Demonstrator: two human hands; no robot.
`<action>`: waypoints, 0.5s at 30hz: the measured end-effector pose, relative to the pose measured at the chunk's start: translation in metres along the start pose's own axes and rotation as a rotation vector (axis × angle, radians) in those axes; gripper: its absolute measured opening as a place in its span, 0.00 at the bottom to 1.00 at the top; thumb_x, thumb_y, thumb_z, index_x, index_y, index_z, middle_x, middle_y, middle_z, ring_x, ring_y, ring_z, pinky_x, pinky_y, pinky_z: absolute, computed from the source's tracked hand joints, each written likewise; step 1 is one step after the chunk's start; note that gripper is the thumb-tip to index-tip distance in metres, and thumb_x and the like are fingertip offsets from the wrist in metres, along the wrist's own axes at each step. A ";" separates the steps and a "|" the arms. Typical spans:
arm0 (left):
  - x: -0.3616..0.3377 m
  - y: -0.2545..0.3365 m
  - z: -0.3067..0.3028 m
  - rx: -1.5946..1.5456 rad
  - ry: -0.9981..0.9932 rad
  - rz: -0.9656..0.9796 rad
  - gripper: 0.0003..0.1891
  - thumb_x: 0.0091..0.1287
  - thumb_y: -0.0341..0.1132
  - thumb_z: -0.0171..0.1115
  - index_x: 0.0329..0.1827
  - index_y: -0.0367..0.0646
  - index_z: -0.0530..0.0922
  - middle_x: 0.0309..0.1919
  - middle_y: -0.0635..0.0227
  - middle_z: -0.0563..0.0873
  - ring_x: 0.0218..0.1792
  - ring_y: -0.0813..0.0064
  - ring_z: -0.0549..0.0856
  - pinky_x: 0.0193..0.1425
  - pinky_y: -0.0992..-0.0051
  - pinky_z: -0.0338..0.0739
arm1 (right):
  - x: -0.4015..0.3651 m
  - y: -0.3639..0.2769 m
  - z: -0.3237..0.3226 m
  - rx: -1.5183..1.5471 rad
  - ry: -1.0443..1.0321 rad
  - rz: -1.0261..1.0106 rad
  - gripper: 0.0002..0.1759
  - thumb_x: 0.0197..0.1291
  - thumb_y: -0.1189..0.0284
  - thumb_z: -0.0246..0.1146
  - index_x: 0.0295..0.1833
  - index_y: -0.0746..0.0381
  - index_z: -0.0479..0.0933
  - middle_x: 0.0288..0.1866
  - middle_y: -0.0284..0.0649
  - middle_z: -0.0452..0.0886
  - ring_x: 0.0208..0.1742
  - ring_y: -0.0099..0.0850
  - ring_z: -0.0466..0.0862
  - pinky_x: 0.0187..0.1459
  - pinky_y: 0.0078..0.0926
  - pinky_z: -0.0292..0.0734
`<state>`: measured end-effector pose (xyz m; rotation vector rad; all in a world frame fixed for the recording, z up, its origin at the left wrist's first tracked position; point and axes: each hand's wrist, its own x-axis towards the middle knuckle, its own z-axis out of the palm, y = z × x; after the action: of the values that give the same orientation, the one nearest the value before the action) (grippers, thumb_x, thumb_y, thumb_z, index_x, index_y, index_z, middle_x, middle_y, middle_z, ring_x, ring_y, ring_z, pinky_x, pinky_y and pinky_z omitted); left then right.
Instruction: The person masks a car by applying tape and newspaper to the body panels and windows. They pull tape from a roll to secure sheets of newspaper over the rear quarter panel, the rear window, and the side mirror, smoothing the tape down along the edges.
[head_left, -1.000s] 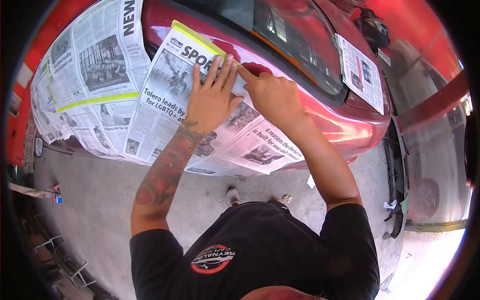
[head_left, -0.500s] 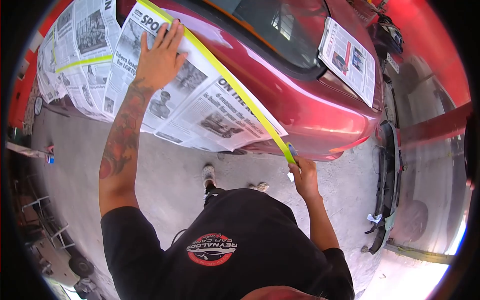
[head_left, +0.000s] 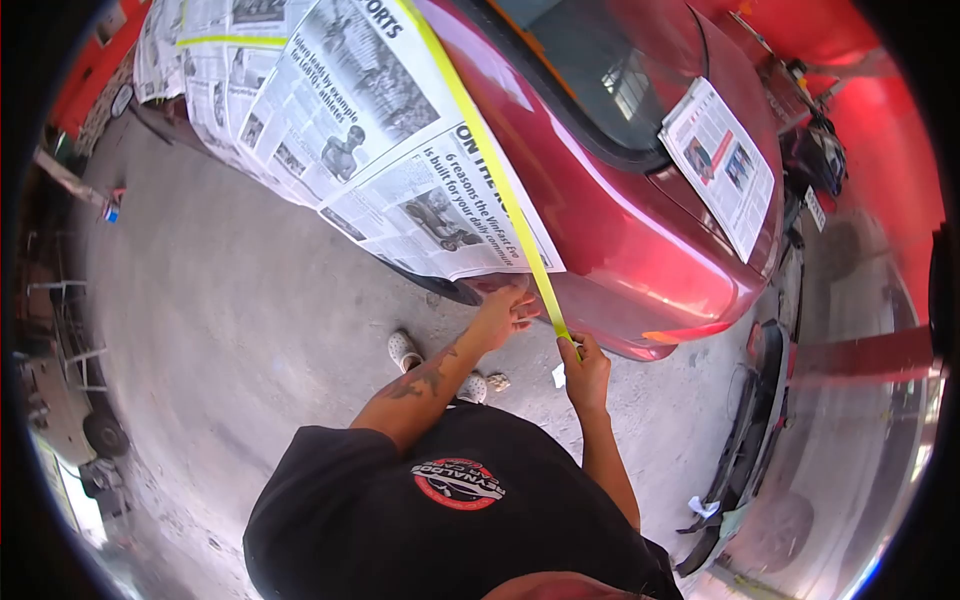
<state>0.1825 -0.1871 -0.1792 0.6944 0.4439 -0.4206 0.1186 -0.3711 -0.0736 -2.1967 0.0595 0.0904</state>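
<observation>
A strip of yellow-green masking tape runs along the upper edge of the newspaper sheets that cover the side of a dark red car. My right hand is closed on the tape's free end, which stretches past the sheet's corner; any roll is hidden by the fingers. Just below that corner, left of the tape, is my left hand. Its fingers are loosely apart and hold nothing that I can see.
Folded newspapers lie on the car's trunk. A detached dark bumper lies on the concrete floor at the right. Metal stands are at the far left, and a small white scrap is near my right hand.
My left hand has come off the newspaper's upper part and moved down beside the tape's lower end. My right hand keeps hold of the tape, and the view has shifted.
</observation>
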 end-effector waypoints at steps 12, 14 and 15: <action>0.029 -0.012 0.000 -0.804 0.157 0.150 0.20 0.71 0.48 0.64 0.59 0.50 0.73 0.55 0.66 0.78 0.60 0.64 0.78 0.60 0.60 0.72 | 0.002 0.010 -0.011 0.060 -0.034 0.066 0.16 0.66 0.65 0.67 0.49 0.68 0.81 0.19 0.35 0.76 0.22 0.21 0.73 0.26 0.26 0.67; 0.036 -0.019 0.006 -0.912 0.211 0.127 0.18 0.72 0.46 0.63 0.59 0.49 0.73 0.53 0.65 0.80 0.60 0.64 0.80 0.60 0.61 0.73 | -0.001 0.010 -0.011 0.071 -0.074 0.048 0.15 0.70 0.67 0.64 0.51 0.69 0.78 0.20 0.32 0.75 0.21 0.17 0.71 0.25 0.20 0.64; 0.036 -0.021 0.011 -0.923 0.121 0.165 0.17 0.72 0.45 0.64 0.57 0.49 0.75 0.49 0.67 0.82 0.54 0.66 0.81 0.57 0.62 0.74 | -0.002 0.010 -0.012 0.076 -0.094 0.040 0.14 0.72 0.68 0.62 0.52 0.69 0.76 0.20 0.30 0.74 0.21 0.16 0.70 0.24 0.17 0.63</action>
<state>0.2043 -0.2169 -0.2011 -0.1436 0.6234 0.0110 0.1164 -0.3862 -0.0746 -2.1126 0.0525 0.2105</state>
